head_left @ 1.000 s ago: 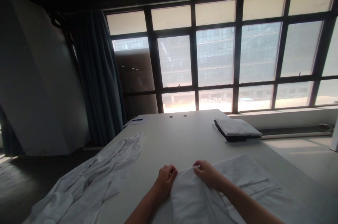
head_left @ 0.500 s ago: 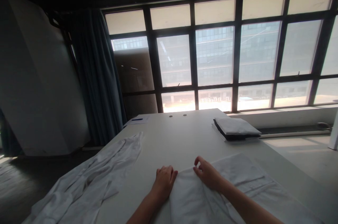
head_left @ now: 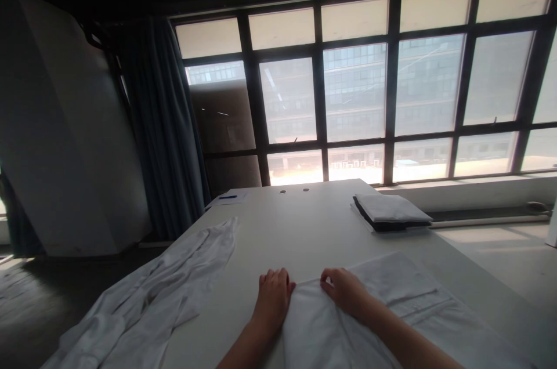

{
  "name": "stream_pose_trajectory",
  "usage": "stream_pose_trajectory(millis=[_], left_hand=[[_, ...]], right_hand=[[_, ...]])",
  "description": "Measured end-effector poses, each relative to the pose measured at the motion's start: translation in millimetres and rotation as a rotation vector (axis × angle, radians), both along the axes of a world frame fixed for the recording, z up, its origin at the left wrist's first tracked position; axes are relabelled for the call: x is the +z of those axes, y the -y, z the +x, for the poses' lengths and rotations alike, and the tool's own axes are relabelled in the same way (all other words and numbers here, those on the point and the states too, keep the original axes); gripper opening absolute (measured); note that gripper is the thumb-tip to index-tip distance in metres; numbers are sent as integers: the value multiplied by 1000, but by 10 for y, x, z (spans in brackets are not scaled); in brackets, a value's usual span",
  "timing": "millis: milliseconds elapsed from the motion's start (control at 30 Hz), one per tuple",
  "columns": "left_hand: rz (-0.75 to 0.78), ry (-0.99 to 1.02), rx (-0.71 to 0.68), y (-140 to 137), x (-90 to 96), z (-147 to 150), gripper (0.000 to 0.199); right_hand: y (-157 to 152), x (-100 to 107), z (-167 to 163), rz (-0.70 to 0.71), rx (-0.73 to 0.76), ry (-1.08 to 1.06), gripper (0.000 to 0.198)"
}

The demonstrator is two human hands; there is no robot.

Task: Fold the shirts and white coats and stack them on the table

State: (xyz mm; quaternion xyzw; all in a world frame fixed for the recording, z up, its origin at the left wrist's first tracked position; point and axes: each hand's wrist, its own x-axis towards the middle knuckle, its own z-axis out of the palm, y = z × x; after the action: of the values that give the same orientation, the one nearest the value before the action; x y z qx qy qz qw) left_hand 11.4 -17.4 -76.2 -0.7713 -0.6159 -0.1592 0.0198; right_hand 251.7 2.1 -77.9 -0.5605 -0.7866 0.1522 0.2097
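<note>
A white garment lies partly folded over on the white table in front of me, its far edge nearly straight. At that edge's left corner my left hand has its fingers curled, the thumb against the cloth. My right hand pinches the same edge a little further right, thumb and forefinger together. Beyond my right wrist the rest of the garment spreads out with creases; my forearm hides part of it.
Another white garment lies rumpled along the table's left side. A folded stack of white and black cloth sits at the back right. A blue pen rests on paper at the far left corner. Windows stand behind.
My right hand's fingers have closed from a looser curl into a pinch at the cloth edge. The left hand has shifted very slightly, staying at the corner.
</note>
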Motion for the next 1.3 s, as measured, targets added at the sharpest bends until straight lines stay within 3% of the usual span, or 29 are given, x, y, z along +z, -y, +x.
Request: stream_pose_trajectory(millis=[200,400,567,667,800,933,1067,1167,1233,1300], left_hand=[[55,-17,-48,24,96,-33,19],[-83,-38,-432,312,258,76,29],[-394,-76,-463,432,10,240,104],[-503,-116,-449,375,-116,282,115],[-455,-75,-467,252,-50,203,124],[-372,-33,-292,78,59,29,125],[-160,-12,-69,-27,95,-131,112],[-40,-8,-90,-1,171,-203,73],[-79,14,-145,49,271,-233,45],[-197,42,-203,115,401,-260,36]], right_hand=[[-11,-8,-1,26,16,-1,22],[-30,-24,-14,62,43,-9,22],[-55,0,49,79,33,-15,22],[-66,80,73,147,29,-37,21],[-13,262,22,261,47,-158,18],[163,370,-104,357,156,-281,17],[396,232,-232,335,396,-246,19],[512,72,-285,292,531,-138,39],[536,19,-284,272,576,-93,47],[527,12,-260,255,617,-73,52]])
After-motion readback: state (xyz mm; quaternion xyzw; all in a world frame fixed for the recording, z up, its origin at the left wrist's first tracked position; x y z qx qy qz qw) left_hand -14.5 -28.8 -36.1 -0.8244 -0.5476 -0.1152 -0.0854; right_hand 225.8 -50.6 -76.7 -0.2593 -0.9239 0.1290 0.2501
